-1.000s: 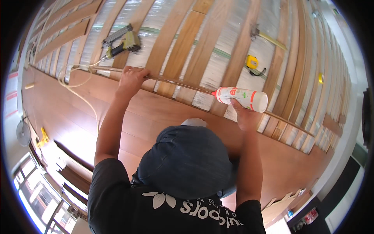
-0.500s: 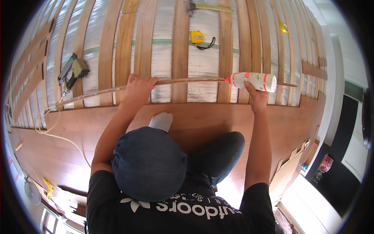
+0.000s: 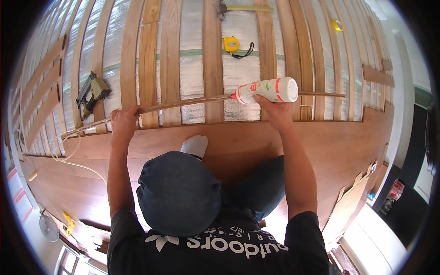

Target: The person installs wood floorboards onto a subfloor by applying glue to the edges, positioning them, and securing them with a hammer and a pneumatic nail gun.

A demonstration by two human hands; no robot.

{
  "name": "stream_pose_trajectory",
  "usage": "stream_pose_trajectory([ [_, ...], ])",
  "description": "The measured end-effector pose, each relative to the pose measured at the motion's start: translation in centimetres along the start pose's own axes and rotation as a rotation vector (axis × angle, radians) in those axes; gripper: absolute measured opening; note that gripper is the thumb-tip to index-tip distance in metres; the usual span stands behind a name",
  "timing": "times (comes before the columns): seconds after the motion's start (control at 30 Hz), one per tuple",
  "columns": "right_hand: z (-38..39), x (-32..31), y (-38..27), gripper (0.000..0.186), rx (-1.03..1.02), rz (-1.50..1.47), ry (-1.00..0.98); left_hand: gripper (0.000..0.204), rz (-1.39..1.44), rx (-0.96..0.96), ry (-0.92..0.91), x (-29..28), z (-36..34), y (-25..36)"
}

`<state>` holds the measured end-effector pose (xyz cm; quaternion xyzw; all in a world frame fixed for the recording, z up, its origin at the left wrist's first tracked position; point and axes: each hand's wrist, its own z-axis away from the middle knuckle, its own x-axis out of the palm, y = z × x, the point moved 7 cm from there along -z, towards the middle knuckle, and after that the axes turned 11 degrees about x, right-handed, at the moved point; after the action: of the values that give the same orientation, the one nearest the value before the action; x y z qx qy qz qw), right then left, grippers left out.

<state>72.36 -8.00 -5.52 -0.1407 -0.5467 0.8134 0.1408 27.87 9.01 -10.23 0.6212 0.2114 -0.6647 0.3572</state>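
Observation:
My left hand [image 3: 124, 121] is closed round the left part of a long, thin wooden floorboard [image 3: 183, 102], which is tilted up on its edge across the battens. In my right hand [image 3: 276, 111] lies a white glue bottle [image 3: 270, 90] with red bands. It is tipped on its side, its red nozzle [image 3: 234, 96] pointing left at the board's upper edge. A pale wet-looking line shows along the board near my left hand. The bottle hides part of the board behind it.
Wooden battens [image 3: 213, 59] run over silvery foil, with laid flooring [image 3: 247, 137] nearer. A nail gun [image 3: 94, 94] and its hose [image 3: 87, 166] lie left. A tape measure [image 3: 231, 44], a hammer [image 3: 222, 9] and a yellow tape roll [image 3: 337, 24] lie beyond.
My right hand has carried the glue bottle leftward along the board. My left hand has also shifted left along it, still closed on it.

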Motion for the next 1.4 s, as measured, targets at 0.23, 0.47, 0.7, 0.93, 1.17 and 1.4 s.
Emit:
stream_pose_trajectory([
  [0.23,0.2,-10.9,1.4,0.031,0.059,0.048,0.214,0.025,-0.162,0.248,-0.166,1.3,-4.8,9.3],
  [0.47,0.1,-23.6,1.1,0.030,0.028,0.147,0.310,0.025,0.004,0.563,-0.037,3.2,-11.4,23.7],
  [0.7,-1.6,-35.4,1.3,0.033,0.030,0.197,0.342,0.033,0.066,0.448,-0.058,3.2,-12.1,23.8],
  [0.93,-2.6,-44.4,1.3,0.035,0.035,0.216,0.373,0.033,0.024,0.357,-0.154,3.6,-12.8,24.3],
  [1.17,-2.9,-50.8,1.5,0.032,0.088,0.186,0.491,0.033,0.044,0.342,-0.196,4.3,-13.0,23.7],
  [1.4,-2.8,-54.5,1.9,0.031,0.053,0.120,0.469,0.034,-0.029,0.345,-0.229,3.7,-13.3,24.4],
])
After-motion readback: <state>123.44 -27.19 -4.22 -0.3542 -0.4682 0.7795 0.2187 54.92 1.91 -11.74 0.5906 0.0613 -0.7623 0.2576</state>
